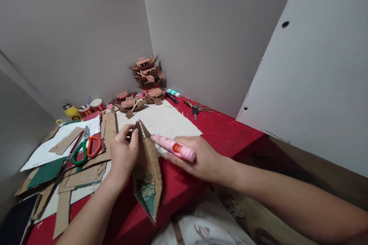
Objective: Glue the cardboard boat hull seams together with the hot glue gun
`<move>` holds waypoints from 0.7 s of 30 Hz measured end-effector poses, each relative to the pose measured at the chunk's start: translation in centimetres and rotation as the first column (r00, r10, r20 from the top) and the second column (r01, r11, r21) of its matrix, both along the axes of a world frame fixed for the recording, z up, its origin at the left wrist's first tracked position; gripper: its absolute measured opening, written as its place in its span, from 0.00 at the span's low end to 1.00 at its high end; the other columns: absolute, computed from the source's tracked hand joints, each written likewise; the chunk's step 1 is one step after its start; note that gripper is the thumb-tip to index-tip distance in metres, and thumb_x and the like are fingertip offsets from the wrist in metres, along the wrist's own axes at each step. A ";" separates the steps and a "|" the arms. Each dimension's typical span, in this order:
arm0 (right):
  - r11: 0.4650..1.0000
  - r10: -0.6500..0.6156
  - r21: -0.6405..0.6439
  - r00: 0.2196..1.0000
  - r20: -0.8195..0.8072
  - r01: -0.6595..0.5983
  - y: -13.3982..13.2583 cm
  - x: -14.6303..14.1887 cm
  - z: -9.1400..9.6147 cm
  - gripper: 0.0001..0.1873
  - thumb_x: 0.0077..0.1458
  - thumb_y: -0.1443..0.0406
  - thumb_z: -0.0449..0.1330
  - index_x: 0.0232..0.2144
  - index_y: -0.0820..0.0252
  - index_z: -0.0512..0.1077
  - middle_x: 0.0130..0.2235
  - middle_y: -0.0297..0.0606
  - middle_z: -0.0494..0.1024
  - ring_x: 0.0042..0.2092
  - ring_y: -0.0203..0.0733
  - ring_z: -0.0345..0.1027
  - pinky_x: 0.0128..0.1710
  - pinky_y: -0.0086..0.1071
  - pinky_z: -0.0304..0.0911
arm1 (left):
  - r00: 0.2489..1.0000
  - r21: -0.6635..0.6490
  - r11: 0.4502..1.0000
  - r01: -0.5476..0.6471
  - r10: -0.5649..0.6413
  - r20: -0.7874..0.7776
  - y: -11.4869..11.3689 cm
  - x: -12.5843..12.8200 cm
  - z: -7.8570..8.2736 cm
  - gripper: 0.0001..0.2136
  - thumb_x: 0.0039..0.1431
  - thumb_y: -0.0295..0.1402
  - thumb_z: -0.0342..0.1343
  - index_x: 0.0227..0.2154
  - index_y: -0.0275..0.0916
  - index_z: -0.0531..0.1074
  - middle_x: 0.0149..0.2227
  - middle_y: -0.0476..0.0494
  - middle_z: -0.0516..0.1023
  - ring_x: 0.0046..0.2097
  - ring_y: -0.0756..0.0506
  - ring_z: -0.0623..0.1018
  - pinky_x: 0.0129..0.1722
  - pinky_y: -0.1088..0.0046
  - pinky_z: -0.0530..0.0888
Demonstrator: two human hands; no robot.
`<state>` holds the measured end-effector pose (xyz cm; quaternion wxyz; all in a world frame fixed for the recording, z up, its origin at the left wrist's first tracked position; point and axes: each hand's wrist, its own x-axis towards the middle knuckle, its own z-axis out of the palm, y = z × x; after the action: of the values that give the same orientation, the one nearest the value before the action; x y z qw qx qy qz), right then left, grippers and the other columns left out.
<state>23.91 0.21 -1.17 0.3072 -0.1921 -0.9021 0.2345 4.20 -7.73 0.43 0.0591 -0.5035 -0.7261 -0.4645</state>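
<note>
My left hand point(125, 150) pinches the far pointed end of a boat-shaped cardboard hull point(147, 160). The hull is brown, with folded-up sides and a green patch inside its near end, which points towards me. In my right hand point(198, 159) is a pink glue pen point(174, 147) with an orange-red button. Its narrow tip is at the hull's right side edge, close to the far end. A whitish streak runs along the inside of that end. My right fingers wrap the pen from below and are partly hidden.
Finished cardboard boats point(148, 72) are stacked in the corner, with others in front. To the left lie scissors point(87, 149), cardboard scraps point(82, 178), cups point(97, 105) and a yellow bottle point(71, 111). Small snips point(198, 107) lie on the red tabletop point(227, 134), near the wall.
</note>
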 end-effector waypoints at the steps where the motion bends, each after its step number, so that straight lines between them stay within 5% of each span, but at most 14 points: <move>1: 0.999 -0.045 0.018 0.999 -0.016 0.045 0.6 0.1 0.2 0.22 0.59 0.49 0.50 0.23 0.60 0.64 0.25 0.36 0.71 0.25 0.33 0.60 0.27 0.29 0.53 | 0.999 0.003 1.000 0.011 -0.011 0.033 0.1 -0.2 0.0 0.09 0.58 0.37 0.53 0.35 0.38 0.75 0.29 0.48 0.78 0.28 0.50 0.73 0.29 0.76 0.67; 6: 0.923 -0.374 0.190 0.896 0.237 0.335 4.9 -0.9 0.1 0.23 0.58 0.47 0.48 0.28 0.59 0.68 0.30 0.41 0.76 0.29 0.41 0.67 0.26 0.31 0.50 | 0.975 0.023 0.995 0.101 -0.103 0.197 0.4 -0.4 -0.1 0.08 0.57 0.36 0.54 0.32 0.38 0.73 0.26 0.51 0.75 0.27 0.51 0.71 0.27 0.78 0.66; 10: 0.914 -0.399 0.279 0.784 0.475 0.296 7.3 -1.6 -0.7 0.22 0.56 0.49 0.51 0.35 0.61 0.71 0.38 0.46 0.78 0.35 0.49 0.73 0.28 0.32 0.54 | 0.972 0.005 0.993 0.119 -0.118 0.203 0.2 0.2 -0.1 0.08 0.57 0.37 0.53 0.31 0.38 0.73 0.26 0.50 0.74 0.27 0.51 0.71 0.27 0.78 0.65; 14: 0.947 -0.308 0.260 0.757 0.576 0.188 7.8 -0.4 -0.3 0.26 0.52 0.46 0.54 0.41 0.62 0.71 0.43 0.50 0.76 0.39 0.52 0.73 0.31 0.34 0.60 | 0.985 -0.028 0.995 0.096 -0.091 0.150 0.0 0.5 -0.4 0.09 0.58 0.38 0.53 0.32 0.39 0.73 0.26 0.50 0.75 0.27 0.50 0.71 0.27 0.77 0.64; 18: 0.966 -0.226 0.213 0.885 0.408 0.149 6.4 0.7 1.4 0.25 0.55 0.50 0.55 0.45 0.63 0.72 0.47 0.50 0.75 0.44 0.50 0.71 0.37 0.35 0.63 | 0.984 -0.042 0.993 0.108 -0.100 0.146 0.1 0.7 -0.6 0.09 0.58 0.38 0.52 0.34 0.39 0.74 0.28 0.49 0.76 0.29 0.49 0.72 0.29 0.76 0.66; 21: 0.998 -0.044 -0.035 0.996 0.081 0.047 4.1 -0.3 2.3 0.18 0.59 0.57 0.55 0.43 0.64 0.74 0.40 0.44 0.78 0.38 0.39 0.73 0.38 0.29 0.64 | 0.985 -0.035 0.992 0.123 -0.118 0.130 0.1 1.1 -0.6 0.09 0.58 0.37 0.52 0.33 0.38 0.74 0.29 0.48 0.77 0.30 0.49 0.73 0.31 0.75 0.67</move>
<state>23.64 4.26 1.13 0.2725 -0.2276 -0.9045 0.2362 5.27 -7.62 -0.16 -0.0264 -0.5169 -0.7063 -0.4829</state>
